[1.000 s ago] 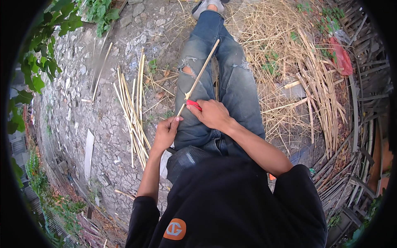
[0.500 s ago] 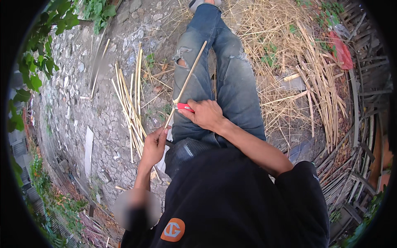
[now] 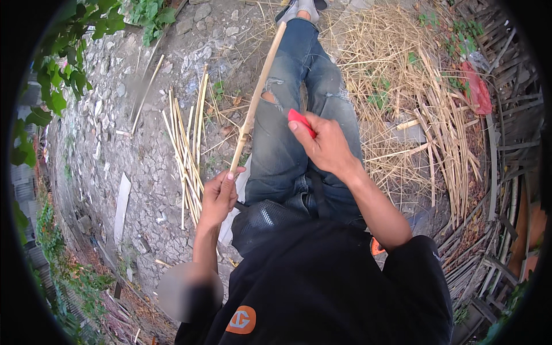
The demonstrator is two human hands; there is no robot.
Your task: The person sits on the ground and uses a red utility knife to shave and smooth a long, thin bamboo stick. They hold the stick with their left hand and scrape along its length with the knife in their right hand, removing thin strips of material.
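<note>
My left hand (image 3: 219,194) grips the lower end of a pale bamboo strip (image 3: 259,95), which slants up and away over my left leg. A knot stands out on the strip a little above my fingers. Over my thighs, my right hand (image 3: 329,144) is closed around the red handle of a knife (image 3: 301,123). The knife is apart from the strip, and its blade cannot be made out. My legs, in torn blue jeans (image 3: 276,155), stretch out ahead beneath both hands.
Several finished-looking strips (image 3: 187,152) lie piled on cracked soil to my left. On my right are straw-like shavings (image 3: 374,63), a heap of longer strips (image 3: 454,155) and a red plastic bag (image 3: 476,89). A flat pale board (image 3: 122,207) rests farther left; leaves (image 3: 52,86) hang at the upper left.
My right hand with the knife has moved up and right, away from the strip. The strip has been raised closer to the view, its far end now higher.
</note>
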